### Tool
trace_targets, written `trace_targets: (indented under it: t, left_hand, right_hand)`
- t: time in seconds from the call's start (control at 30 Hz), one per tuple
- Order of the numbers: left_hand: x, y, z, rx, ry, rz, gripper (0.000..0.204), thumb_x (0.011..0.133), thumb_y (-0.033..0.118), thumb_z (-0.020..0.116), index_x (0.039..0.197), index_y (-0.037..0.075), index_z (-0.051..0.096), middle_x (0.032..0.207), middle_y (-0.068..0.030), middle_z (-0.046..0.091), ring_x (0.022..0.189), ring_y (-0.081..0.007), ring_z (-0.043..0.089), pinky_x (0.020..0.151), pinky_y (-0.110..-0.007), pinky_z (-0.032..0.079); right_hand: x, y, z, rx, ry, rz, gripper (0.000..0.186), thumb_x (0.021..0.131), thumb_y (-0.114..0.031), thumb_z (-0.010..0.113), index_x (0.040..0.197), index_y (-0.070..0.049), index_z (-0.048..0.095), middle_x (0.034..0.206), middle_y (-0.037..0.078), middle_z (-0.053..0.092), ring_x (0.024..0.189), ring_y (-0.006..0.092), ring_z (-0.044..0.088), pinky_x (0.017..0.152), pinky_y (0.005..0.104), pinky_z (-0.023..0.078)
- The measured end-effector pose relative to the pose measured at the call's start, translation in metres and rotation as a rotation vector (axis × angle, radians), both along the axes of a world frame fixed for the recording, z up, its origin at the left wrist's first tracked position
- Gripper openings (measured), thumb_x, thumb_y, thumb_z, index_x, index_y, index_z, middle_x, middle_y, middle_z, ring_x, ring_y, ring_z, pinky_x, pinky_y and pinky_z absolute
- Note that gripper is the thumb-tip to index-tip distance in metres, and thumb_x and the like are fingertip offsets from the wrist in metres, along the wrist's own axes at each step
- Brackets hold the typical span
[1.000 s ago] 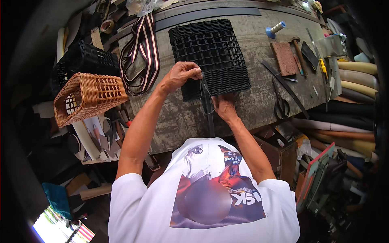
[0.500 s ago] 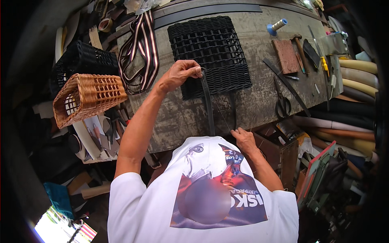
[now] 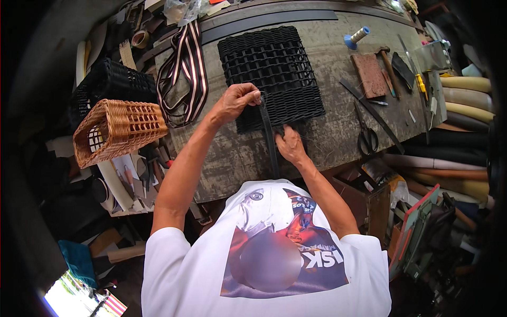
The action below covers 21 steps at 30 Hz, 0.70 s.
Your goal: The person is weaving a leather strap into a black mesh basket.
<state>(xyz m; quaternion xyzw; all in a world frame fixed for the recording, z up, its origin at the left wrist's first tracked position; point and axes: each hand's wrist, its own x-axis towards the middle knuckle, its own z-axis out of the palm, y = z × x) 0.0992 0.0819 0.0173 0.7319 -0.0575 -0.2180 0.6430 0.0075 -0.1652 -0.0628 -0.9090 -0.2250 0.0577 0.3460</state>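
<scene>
The worn grey workbench (image 3: 317, 142) carried a black woven mat (image 3: 274, 68) lying flat near its middle, and the work in hand looked like threading a black strap (image 3: 270, 142) through the mat's near edge. The strap ran from that edge straight back toward the person's body. The next move probably called for keeping the strap taut while it was drawn through the weave without twisting. The left hand (image 3: 236, 101) was clenched on the strap's upper end, right at the mat's near-left corner. The right hand (image 3: 289, 145) lay just beside the strap at the mat's edge, fingers curled loosely; whether it pinched anything I cannot tell. 2 hands, 1 strap.
</scene>
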Motion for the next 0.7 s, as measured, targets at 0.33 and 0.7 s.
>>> trace_targets:
  t: [0.33,0.7]
  left_hand:
    - [-0.021,-0.019,0.019,0.403,-0.336,0.059,0.021,0.100,0.020,0.063,0.093,0.001,0.066,0.083,-0.0103,0.066,0.077,-0.0230,0.065,0.072,-0.038,0.052]
    - [-0.028,-0.030,0.031,0.626,-0.559,-0.098,0.018,0.099,0.018,0.064,0.093,0.001,0.063,0.090,-0.0114,0.061,0.081,-0.0326,0.063,0.072,-0.044,0.051]
  right_hand:
    - [-0.007,0.010,-0.013,0.454,0.339,-0.146,0.019,0.090,0.002,0.055,0.104,0.000,0.067,0.080,0.021,0.067,0.072,0.0388,0.066,0.064,0.0422,0.052]
    - [-0.024,-0.017,0.036,-0.010,-0.142,0.093,0.030,0.089,-0.001,0.059,0.118,-0.005,0.067,0.074,0.013,0.067,0.065,0.0317,0.069,0.057,0.0414,0.055]
